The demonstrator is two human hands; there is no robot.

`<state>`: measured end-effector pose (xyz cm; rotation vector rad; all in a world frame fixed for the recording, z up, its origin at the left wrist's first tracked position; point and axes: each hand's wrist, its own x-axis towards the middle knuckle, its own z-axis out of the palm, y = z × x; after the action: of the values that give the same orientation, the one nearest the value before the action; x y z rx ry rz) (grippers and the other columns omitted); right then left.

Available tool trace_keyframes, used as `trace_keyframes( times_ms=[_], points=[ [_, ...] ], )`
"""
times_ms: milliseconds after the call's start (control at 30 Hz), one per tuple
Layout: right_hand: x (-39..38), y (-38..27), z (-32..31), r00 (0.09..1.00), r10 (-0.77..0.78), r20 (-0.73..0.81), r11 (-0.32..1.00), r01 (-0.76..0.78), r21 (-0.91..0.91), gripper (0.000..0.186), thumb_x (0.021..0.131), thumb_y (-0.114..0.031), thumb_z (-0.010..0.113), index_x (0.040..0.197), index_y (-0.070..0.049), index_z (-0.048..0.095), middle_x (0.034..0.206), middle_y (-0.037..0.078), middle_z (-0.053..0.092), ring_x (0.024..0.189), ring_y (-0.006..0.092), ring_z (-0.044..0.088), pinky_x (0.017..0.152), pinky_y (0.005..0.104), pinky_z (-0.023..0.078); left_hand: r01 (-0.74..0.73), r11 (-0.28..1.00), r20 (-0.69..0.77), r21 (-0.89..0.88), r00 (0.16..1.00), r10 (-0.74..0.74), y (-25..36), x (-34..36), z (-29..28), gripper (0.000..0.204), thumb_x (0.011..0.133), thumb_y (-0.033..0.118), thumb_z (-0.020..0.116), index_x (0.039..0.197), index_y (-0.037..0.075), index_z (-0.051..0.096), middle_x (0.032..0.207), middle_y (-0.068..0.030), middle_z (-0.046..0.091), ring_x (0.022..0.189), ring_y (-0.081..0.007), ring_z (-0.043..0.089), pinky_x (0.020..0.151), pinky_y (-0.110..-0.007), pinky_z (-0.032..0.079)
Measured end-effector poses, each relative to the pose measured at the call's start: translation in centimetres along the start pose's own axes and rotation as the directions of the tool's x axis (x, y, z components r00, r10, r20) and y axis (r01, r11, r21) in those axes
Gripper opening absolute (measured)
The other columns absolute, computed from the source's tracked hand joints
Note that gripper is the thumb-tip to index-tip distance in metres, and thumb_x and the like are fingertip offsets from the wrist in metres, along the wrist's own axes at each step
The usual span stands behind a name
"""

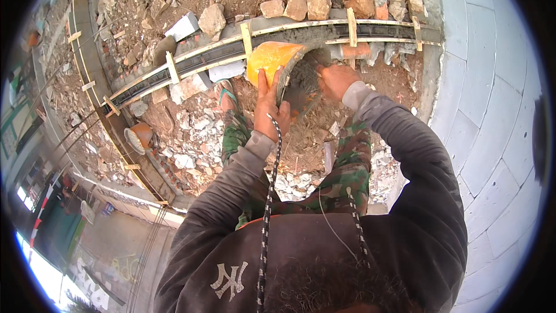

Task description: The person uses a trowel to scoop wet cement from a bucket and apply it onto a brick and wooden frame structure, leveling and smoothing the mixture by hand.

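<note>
A mortar-smeared orange bucket (273,57) is tilted over the near edge of the wooden formwork (211,52), with its mouth facing right and toward me. Wet grey mortar (304,78) coats its inside. My left hand (271,104) grips the bucket's left side near the rim, fingers spread along the orange wall and thumb by the mouth. At the mouth's right side, my right hand (337,83) has its fingers curled against the grey mortar; whatever they hold is hidden. Grey mortar lies in the formwork just beyond the bucket, and dark steel reinforcement shows farther left.
Wooden crosspieces (352,28) span the formwork. Stones (295,7) line its far side. A second formwork run (95,75) stands at left, with another orange bucket (139,137) beside it. Broken rubble surrounds my feet; a grey block wall (480,81) rises at right.
</note>
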<state>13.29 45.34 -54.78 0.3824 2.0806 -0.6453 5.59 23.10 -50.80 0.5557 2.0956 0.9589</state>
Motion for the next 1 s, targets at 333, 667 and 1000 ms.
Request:
trace_keyframes(
  times_ms=[333,667,1000],
  points=[
    [5.0,7.1,10.3,0.970,-0.239,-0.036,0.626,0.182,0.758,0.047,0.094,-0.031,0.072,0.133,-0.005,0.068,0.130,0.018,0.071,0.117,0.0268,0.069,0.104,0.0357,0.050,0.057,0.986,0.067,-0.156,0.997,-0.047,-6.5,3.3,2.3,0.082,0.087,-0.003,0.056,0.163,0.004,0.027,0.165,-0.0322,0.024,0.152,-0.0380,0.032,0.118,-0.037,0.035],
    [5.4,16.8,6.7,0.947,-0.146,-0.285,0.714,0.300,0.632,0.043,0.093,-0.030,0.071,0.133,-0.017,0.071,0.132,0.016,0.070,0.119,0.0292,0.068,0.105,0.0366,0.051,0.367,0.838,-0.068,-0.404,0.902,-0.427,-15.5,5.5,6.2,0.066,0.090,-0.002,0.057,0.153,-0.003,0.039,0.119,-0.0127,0.068,0.098,-0.0181,0.066,0.083,-0.030,0.055],
    [10.0,21.4,7.0,0.768,0.133,-0.627,0.980,-0.195,-0.031,0.045,0.090,-0.021,0.068,0.134,-0.022,0.066,0.110,0.013,0.068,0.108,0.0349,0.066,0.094,0.0473,0.055,0.316,0.881,-0.139,-0.352,0.913,-0.383,-13.3,5.3,6.2,0.065,0.089,-0.003,0.058,0.152,-0.004,0.038,0.128,-0.0156,0.065,0.108,-0.0253,0.067,0.091,-0.032,0.055]
  ],
)
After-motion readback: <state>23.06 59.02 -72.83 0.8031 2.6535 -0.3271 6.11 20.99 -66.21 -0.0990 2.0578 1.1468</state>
